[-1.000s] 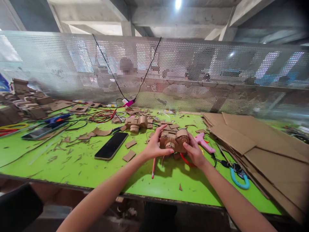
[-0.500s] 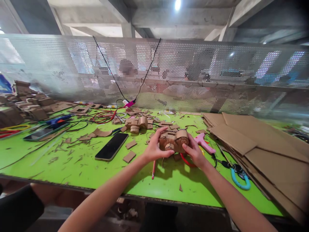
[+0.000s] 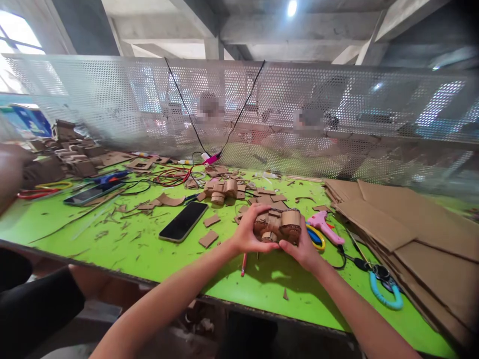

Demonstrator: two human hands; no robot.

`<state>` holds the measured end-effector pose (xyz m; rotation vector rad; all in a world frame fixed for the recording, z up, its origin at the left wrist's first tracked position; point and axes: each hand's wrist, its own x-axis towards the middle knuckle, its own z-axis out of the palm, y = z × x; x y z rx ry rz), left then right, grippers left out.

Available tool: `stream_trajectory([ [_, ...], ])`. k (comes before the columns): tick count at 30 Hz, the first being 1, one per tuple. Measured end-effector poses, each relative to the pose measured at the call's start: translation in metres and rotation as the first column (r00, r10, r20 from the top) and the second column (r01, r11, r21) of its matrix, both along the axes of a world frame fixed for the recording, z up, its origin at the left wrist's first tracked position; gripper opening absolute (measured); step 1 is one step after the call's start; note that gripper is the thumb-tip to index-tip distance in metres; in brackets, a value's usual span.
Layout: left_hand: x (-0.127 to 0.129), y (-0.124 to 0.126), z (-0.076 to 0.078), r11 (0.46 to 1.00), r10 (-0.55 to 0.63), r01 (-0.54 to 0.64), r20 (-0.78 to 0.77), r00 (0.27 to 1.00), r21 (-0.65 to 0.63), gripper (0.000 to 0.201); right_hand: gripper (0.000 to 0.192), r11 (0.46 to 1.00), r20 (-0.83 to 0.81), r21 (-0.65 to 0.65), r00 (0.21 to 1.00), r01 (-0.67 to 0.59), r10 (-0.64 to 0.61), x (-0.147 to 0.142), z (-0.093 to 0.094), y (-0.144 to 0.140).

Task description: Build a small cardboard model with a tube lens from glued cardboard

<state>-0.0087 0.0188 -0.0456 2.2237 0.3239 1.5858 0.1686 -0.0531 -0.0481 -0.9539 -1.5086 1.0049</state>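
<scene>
Green desk (image 3: 112,249) under a mesh screen (image 3: 337,114), littered with scraps, and both hands clasp the cardboard model (image 3: 277,225) just above it near the front edge: left hand (image 3: 250,233) wrapped round one side, right hand (image 3: 303,249) cupping the other. Squeeze too hard and glued pieces could buckle or pop off, I'd say. Close by lie a pencil (image 3: 243,264), scissors (image 3: 316,238), glue gun (image 3: 324,227) and phone (image 3: 183,221), so setting it down looks cramped.

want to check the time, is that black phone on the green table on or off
Off, or asleep: the flat black phone lies face up on the green table with a uniformly dark screen.
</scene>
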Motion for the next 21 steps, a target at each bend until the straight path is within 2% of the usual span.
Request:
stream_trajectory([
  [4, 0.0, 0.0, 0.001, 0.996, 0.036, -0.041, 0.058, 0.998, 0.073, 0.077, 0.091, 1.0, -0.005, 0.026, 1.0, 0.008, -0.008, -0.007, 0.002, -0.004],
  [10, -0.001, 0.002, 0.002, 1.0, 0.022, -0.022, 0.054, 0.998, 0.0, 0.077, 0.089, 0.998, -0.025, 0.047, 0.999, -0.041, 0.042, -0.01, 0.007, -0.006],
  [12, -0.002, 0.002, 0.003, 0.998, 0.028, -0.025, 0.05, 0.998, -0.063, 0.078, 0.087, 0.998, -0.019, 0.046, 0.999, -0.041, 0.042, -0.011, 0.007, -0.006],
  [14, -0.003, 0.003, 0.004, 0.982, 0.007, 0.003, 0.056, 0.998, -0.188, 0.08, 0.081, 0.998, -0.008, 0.049, 1.0, -0.028, 0.028, -0.012, 0.008, -0.005],
  [17, -0.005, 0.006, 0.005, 0.921, -0.072, 0.082, 0.04, 0.997, -0.38, 0.086, 0.069, 0.998, 0.005, 0.008, 0.998, 0.063, -0.063, -0.015, 0.011, -0.004],
  [19, -0.006, 0.008, 0.004, 0.894, -0.101, 0.09, -0.002, 0.995, -0.439, 0.091, 0.066, 0.993, -0.007, -0.047, 0.994, 0.108, -0.109, -0.016, 0.014, -0.003],
  [21, -0.006, 0.01, 0.001, 0.883, -0.11, 0.083, -0.033, 0.993, -0.462, 0.095, 0.069, 0.991, -0.04, -0.086, 0.994, 0.101, -0.105, -0.015, 0.018, -0.001],
])
